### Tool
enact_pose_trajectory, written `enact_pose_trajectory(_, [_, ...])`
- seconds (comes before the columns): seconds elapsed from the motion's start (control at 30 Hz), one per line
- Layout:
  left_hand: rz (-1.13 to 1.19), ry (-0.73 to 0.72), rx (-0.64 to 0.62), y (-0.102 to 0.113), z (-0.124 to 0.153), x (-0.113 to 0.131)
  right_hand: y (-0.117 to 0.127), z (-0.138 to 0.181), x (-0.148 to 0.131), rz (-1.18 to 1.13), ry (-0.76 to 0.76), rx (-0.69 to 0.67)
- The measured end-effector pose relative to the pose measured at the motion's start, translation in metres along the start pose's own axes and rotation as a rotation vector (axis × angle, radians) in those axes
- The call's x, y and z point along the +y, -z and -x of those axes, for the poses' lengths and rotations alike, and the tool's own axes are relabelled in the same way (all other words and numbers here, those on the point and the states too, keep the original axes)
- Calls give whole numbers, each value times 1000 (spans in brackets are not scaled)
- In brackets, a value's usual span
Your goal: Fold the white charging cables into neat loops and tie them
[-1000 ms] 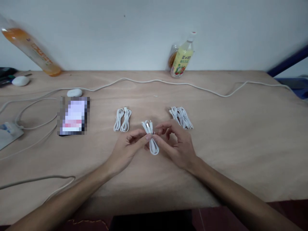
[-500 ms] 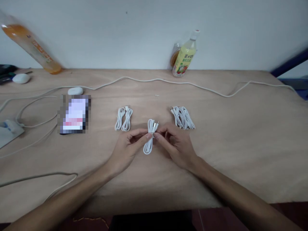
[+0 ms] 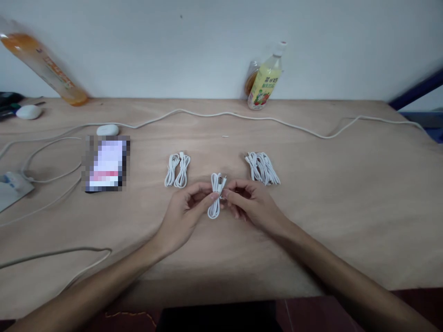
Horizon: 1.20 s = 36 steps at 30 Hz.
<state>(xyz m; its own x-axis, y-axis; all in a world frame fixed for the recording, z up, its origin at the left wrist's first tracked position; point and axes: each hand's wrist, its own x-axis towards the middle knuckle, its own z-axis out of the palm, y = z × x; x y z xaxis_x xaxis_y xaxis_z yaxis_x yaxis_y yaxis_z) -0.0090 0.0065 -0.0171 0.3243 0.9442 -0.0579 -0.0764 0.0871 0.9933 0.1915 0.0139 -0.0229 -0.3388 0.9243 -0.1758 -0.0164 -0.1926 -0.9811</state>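
Observation:
A coiled white charging cable [image 3: 214, 210] with a metal plug at its upper end is held above the table in front of me. My left hand [image 3: 185, 210] pinches the middle of the coil between thumb and fingers. At the coil's right side, my right hand [image 3: 258, 205] has thumb and forefinger closed on a thin white tie [image 3: 221, 198] around its middle; the tie's ends are mostly hidden. Two coiled white cables [image 3: 177, 170] lie side by side beyond my left hand. Beyond my right hand lies a group of several coiled white cables [image 3: 263, 168].
A phone [image 3: 108, 163], blurred out, lies at left near a white earbud case [image 3: 107, 130]. A long white cord [image 3: 224, 114] runs across the back of the wooden table [image 3: 346, 193]. A yellow drink bottle [image 3: 266, 83] and an orange one [image 3: 48, 69] lean against the wall.
My right fingers have shifted slightly at the tie, with the lower fingers now more spread. The held coil has turned a little, its plug showing at a different angle.

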Motion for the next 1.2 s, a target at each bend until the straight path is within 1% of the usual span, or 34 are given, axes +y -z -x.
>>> enact_pose_trajectory(0.17, [-69,-55,14,-1,2,-1,6,-2,-2,-87,-148,-59])
enact_pose_trajectory(0.27, [-154,-124,38,-1,4,-2,9,-3,-5,-115,-220,-108])
enact_pose_trajectory(0.37, [-198,-186,23,0,6,-4,12,-2,-10,-145,-296,-134])
enact_pose_trajectory(0.53, [-190,-240,35,0,5,-3,15,-1,-14,-209,-354,-168])
enact_pose_trajectory(0.6, [-168,-238,46,0,4,1,15,-2,-14,-224,-358,-195])
enact_pose_trajectory(0.67, [-110,-187,35,0,3,4,15,-3,-12,-248,-321,-200])
enact_pose_trajectory(0.77, [17,-58,-9,1,1,6,12,-4,-6,-268,-174,-140])
enact_pose_trajectory(0.83, [109,13,-28,2,0,5,9,-4,-4,-215,-46,-95])
enact_pose_trajectory(0.93, [230,95,-6,2,0,1,4,-1,-3,-111,110,-39])
enact_pose_trajectory(1.1, [297,127,27,2,-1,-2,-2,5,-4,41,264,64])
enact_pose_trajectory(1.2, [289,132,36,2,-1,-3,-1,5,-2,234,405,136])
